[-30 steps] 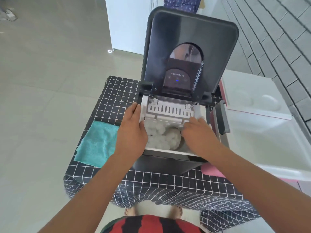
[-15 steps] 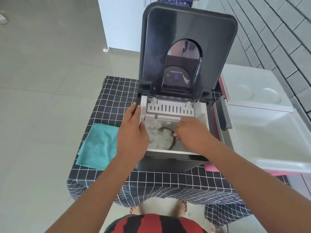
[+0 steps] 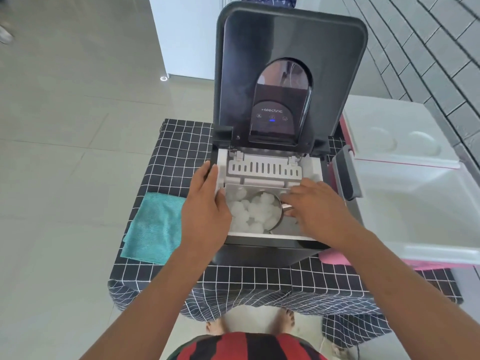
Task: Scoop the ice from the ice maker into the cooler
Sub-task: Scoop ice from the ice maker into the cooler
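Right of the right hand, the white cooler (image 3: 405, 203) stands open. Between and beyond both hands sits the ice maker (image 3: 270, 245) on the checked surface (image 3: 181, 141), its raised lid (image 3: 291, 48) reading "alectric". A teal cloth (image 3: 153, 227) lies left of the left hand. The left hand (image 3: 205, 211) grips the maker's left rim. The right hand (image 3: 317, 206) pinches the handle of a metal scoop (image 3: 279, 211) heaped with ice (image 3: 249, 211) in the bin.
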